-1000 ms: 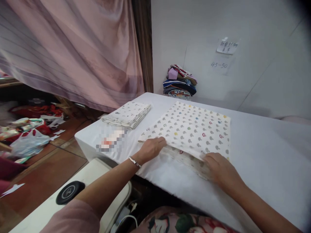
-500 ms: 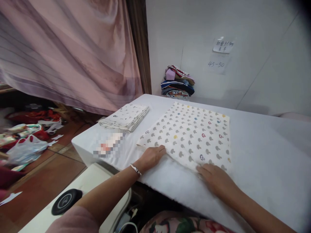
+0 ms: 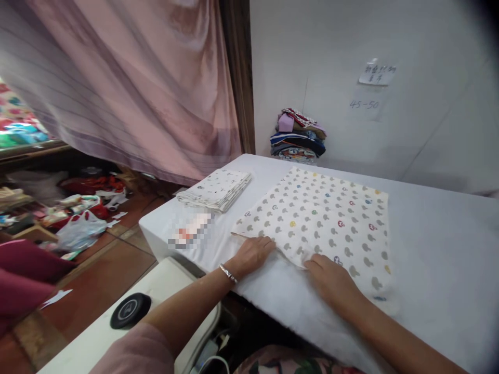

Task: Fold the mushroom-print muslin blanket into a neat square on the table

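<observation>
A white cloth [image 3: 323, 218] printed with grey and a few coloured mushrooms lies spread on the white-covered table [image 3: 440, 259]. Along its near edge, my left hand [image 3: 254, 254], with a silver bracelet at the wrist, has its fingers closed on the fabric towards the left corner. A short way to the right, my right hand [image 3: 329, 278] pinches the same edge, its fingertips partly hidden by the hand itself. To the left sits a folded stack of white printed cloth [image 3: 216, 188], apart from both hands. In front of that stack is a small pixelated item [image 3: 191, 231].
Folded coloured fabrics [image 3: 298, 136] are piled behind the table by the wall. A pink curtain [image 3: 156, 93] hangs at the left. Below the table's left side stands a white surface with a round black object [image 3: 130, 310]. Plastic bags [image 3: 81, 231] and scraps litter the floor.
My right hand has slid left along the cloth's near edge, closer to my left hand. The left hand keeps its place at the edge. The camera view has turned slightly left.
</observation>
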Demonstrator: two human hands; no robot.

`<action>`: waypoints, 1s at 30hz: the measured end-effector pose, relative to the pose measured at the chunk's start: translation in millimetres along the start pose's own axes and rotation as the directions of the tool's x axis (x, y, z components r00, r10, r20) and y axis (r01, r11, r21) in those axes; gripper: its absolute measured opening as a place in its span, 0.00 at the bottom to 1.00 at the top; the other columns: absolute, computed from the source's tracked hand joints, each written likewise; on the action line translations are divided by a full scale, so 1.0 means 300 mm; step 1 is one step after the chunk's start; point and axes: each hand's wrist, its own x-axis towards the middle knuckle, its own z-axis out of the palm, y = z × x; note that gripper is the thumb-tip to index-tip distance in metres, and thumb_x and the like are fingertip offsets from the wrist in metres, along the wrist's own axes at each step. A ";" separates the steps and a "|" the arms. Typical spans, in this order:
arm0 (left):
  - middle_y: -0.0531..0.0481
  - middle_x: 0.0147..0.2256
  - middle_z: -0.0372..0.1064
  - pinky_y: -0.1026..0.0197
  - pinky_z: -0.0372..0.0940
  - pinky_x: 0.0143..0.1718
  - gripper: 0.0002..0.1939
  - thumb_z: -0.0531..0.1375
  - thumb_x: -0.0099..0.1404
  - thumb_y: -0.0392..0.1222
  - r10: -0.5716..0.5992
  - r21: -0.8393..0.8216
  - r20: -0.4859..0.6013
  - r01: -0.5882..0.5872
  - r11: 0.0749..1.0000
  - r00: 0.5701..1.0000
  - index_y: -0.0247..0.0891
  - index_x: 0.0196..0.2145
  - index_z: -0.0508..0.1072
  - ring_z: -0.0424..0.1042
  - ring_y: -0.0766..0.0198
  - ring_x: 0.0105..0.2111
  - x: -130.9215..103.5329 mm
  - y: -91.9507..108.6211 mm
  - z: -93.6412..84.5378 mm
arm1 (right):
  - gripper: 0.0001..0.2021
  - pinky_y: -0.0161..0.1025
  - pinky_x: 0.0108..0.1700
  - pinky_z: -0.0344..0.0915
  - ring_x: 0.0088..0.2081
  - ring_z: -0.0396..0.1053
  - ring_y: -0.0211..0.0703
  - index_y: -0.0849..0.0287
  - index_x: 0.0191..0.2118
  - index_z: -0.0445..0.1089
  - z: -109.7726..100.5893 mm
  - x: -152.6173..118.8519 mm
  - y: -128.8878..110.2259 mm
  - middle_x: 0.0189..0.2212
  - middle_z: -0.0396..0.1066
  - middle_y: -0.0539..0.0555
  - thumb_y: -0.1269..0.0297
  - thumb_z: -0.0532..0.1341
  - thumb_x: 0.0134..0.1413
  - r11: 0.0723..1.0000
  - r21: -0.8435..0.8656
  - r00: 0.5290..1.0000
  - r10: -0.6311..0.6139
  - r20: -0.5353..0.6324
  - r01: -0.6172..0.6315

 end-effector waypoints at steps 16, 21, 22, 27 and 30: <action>0.46 0.38 0.66 0.60 0.61 0.32 0.09 0.49 0.65 0.32 -0.234 0.024 0.143 0.233 0.972 0.962 0.37 0.39 0.67 0.64 0.61 0.37 -0.001 0.000 -0.012 | 0.18 0.39 0.38 0.66 0.38 0.68 0.42 0.54 0.49 0.65 0.030 -0.017 0.041 0.39 0.68 0.54 0.67 0.44 0.58 0.964 0.263 0.998 0.022 0.056 -0.036; 0.45 0.46 0.64 0.59 0.63 0.35 0.15 0.48 0.64 0.30 -0.437 0.064 0.126 0.432 0.900 0.891 0.39 0.46 0.65 0.64 0.60 0.42 -0.034 -0.064 -0.027 | 0.17 0.40 0.41 0.66 0.40 0.69 0.41 0.54 0.48 0.65 0.027 -0.011 0.042 0.40 0.69 0.53 0.63 0.44 0.61 0.945 0.319 0.996 0.058 0.065 -0.076; 0.45 0.48 0.63 0.59 0.63 0.36 0.17 0.47 0.63 0.30 -0.460 0.062 0.110 0.456 0.888 0.881 0.40 0.49 0.64 0.63 0.60 0.44 -0.044 -0.077 -0.028 | 0.16 0.40 0.40 0.66 0.40 0.69 0.41 0.54 0.47 0.65 0.026 -0.008 0.042 0.40 0.69 0.52 0.63 0.44 0.61 0.944 0.320 0.995 0.067 0.071 -0.086; 0.45 0.52 0.60 0.58 0.62 0.43 0.22 0.48 0.62 0.29 -0.457 0.033 0.027 0.456 0.889 0.889 0.41 0.54 0.60 0.62 0.60 0.48 -0.079 -0.111 -0.026 | 0.15 0.39 0.37 0.66 0.38 0.69 0.42 0.52 0.45 0.66 0.023 0.007 0.037 0.39 0.70 0.52 0.62 0.45 0.61 0.947 0.308 0.996 0.079 0.038 -0.087; 0.45 0.51 0.61 0.59 0.61 0.42 0.19 0.48 0.62 0.29 -0.407 0.018 0.003 0.407 0.913 0.914 0.39 0.50 0.63 0.65 0.61 0.46 -0.085 -0.120 -0.020 | 0.15 0.37 0.35 0.65 0.37 0.69 0.41 0.53 0.44 0.67 0.022 0.009 0.031 0.38 0.69 0.52 0.63 0.45 0.61 0.956 0.284 0.996 0.085 -0.006 -0.080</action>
